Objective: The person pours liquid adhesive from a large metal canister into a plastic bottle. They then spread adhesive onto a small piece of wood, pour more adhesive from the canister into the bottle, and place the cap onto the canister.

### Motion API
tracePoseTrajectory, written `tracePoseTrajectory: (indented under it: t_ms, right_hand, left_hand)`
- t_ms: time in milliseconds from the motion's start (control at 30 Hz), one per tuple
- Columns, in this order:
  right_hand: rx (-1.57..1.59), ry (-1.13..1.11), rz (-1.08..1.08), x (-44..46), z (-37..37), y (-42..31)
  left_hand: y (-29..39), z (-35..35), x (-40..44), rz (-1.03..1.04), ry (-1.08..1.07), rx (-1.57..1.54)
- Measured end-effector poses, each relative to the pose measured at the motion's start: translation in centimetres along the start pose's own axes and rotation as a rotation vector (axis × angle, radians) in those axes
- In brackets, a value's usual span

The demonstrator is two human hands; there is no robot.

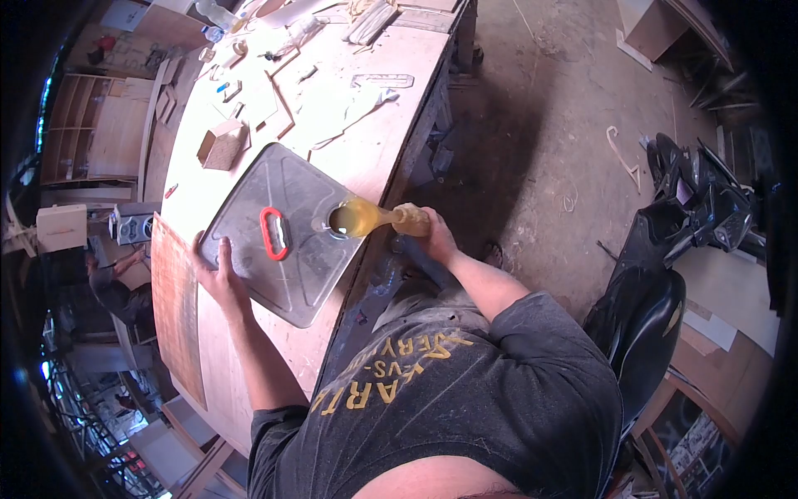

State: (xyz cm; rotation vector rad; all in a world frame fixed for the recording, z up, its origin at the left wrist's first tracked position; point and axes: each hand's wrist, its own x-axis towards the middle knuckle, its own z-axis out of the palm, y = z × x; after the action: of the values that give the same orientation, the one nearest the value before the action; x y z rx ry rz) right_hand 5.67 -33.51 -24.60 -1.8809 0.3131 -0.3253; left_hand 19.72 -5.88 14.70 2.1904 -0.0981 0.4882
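Yellow capitals [386, 391] including "ART" cross the dark grey shirt [524, 374]. The right hand [437, 236] wraps the narrow, crusted end of a translucent amber vessel [364, 217], seemingly to hold its wide end over the rectangular grey panel [237, 220]. The left hand [223, 281], thumb on top, pinches the panel's edge, probably to steady it over the pale wooden tabletop [378, 158].

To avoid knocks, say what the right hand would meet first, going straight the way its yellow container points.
Probably the red clip; depth is unclear, so the right hand might pass above.
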Motion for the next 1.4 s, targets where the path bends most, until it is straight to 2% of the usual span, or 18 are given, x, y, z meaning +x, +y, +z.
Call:
tracePoseTrajectory:
  t_ms: [1167, 1400]
  right_hand:
    - [0.038, -0.009, -0.116, 1.2, 2.0, -1.4]
    - [0.007, -0.021, -0.062, 1.3, 2.2, -1.6]
  left_hand:
    - [-1.1, -0.6, -0.2, -0.069, 0.046, 0.029]
    - [-2.0, -0.9, -0.2, -0.055, 0.048, -0.009]
